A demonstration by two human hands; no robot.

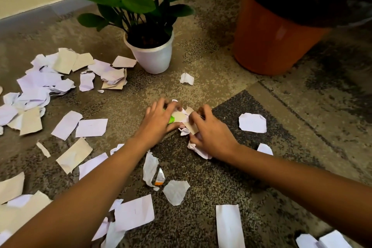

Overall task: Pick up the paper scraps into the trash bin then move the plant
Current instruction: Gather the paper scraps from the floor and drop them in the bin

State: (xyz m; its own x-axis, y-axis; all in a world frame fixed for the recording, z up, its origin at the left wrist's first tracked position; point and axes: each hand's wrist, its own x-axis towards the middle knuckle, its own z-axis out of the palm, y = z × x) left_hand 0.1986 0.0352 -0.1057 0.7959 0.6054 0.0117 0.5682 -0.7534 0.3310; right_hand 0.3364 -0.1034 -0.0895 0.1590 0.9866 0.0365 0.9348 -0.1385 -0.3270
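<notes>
Both hands meet over a small heap of paper scraps (183,116) in the middle of the carpet. My left hand (161,121) curls round white, tan and green pieces from the left. My right hand (209,137) grips crumpled white and tan scraps from the right, with more crumpled paper (198,151) under its palm. The orange trash bin (269,42) with a black liner stands at the back right. The plant (132,0) in its white pot (155,56) stands behind the hands, left of the bin.
Several white and tan scraps lie across the mottled carpet: a large pile (46,80) at the left, loose pieces (132,213) near the front edge, single scraps (252,122) to the right. A wall with a grey skirting (36,12) runs along the back left.
</notes>
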